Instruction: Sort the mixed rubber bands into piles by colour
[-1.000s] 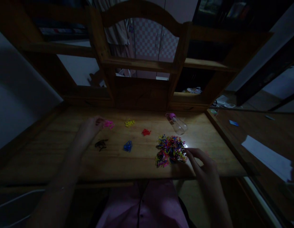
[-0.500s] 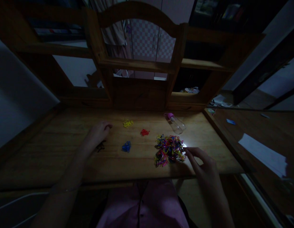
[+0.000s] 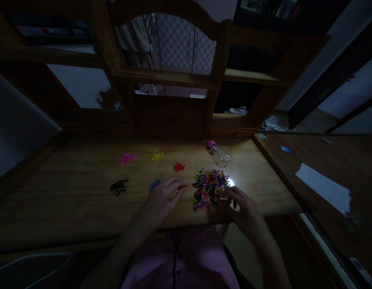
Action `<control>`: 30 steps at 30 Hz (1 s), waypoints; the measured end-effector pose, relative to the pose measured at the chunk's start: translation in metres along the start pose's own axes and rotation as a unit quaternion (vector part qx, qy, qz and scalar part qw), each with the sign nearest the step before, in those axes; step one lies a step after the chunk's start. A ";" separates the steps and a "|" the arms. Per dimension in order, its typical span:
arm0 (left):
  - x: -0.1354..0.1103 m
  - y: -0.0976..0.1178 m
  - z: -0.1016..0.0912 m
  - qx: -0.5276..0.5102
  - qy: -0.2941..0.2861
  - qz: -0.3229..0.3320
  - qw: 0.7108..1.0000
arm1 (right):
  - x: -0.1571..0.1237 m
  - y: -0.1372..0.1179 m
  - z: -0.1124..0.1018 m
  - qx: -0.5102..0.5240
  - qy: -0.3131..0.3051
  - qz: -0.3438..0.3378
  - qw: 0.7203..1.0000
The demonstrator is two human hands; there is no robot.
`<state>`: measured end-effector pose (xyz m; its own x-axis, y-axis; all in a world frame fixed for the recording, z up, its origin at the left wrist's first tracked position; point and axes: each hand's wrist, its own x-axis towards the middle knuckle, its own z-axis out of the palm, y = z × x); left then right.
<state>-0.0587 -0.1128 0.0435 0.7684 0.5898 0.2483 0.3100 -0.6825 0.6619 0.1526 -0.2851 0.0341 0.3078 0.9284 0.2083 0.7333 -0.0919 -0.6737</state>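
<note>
A tangled heap of mixed-colour rubber bands (image 3: 208, 186) lies on the wooden desk in front of me. My right hand (image 3: 241, 206) is at its right edge, fingers curled and tips touching the bands; whatever is pinched there is too dark to make out. Just left of the heap is my left hand (image 3: 169, 192), its thumb and forefinger slightly apart with nothing visible between them. It partly covers a small blue pile (image 3: 155, 184). Other single-colour piles are red (image 3: 179, 166), yellow (image 3: 156, 155), pink (image 3: 127, 158) and black (image 3: 119, 186).
A clear bottle with a pink cap (image 3: 220, 155) lies on its side behind the heap. Wooden shelving (image 3: 170, 116) rises along the desk's back edge. On a lower brown surface to the right are white papers (image 3: 324, 188) and a small blue card (image 3: 286, 149).
My left hand has moved right, from the far-left piles to beside the heap, uncovering the pink and black piles. My right hand has shifted slightly left at the heap. The view has shifted a little.
</note>
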 end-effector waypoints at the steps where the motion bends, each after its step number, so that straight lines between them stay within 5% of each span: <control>1: -0.004 0.007 0.012 -0.018 -0.014 0.000 1.000 | 0.000 -0.002 0.004 -0.008 -0.025 -0.009 1.000; 5: -0.015 0.016 0.044 -0.060 -0.062 -0.028 0.996 | 0.000 -0.007 0.021 -0.018 -0.085 -0.032 0.996; 12: -0.018 0.014 0.065 -0.042 -0.088 -0.068 0.993 | 0.008 -0.006 0.034 -0.066 -0.107 -0.032 0.992; 21: -0.003 0.003 0.067 -0.119 -0.023 -0.070 0.990 | 0.010 -0.001 0.036 -0.051 -0.084 -0.005 0.995; 30: -0.004 -0.009 0.072 -0.241 -0.006 -0.174 0.955 | 0.010 0.001 0.031 -0.019 -0.034 0.032 0.999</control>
<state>-0.0242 -0.1395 -0.0139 0.6735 0.7374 -0.0514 0.2562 -0.1676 0.9520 0.1378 -0.2652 0.0135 0.3130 0.9427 0.1159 0.7370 -0.1641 -0.6557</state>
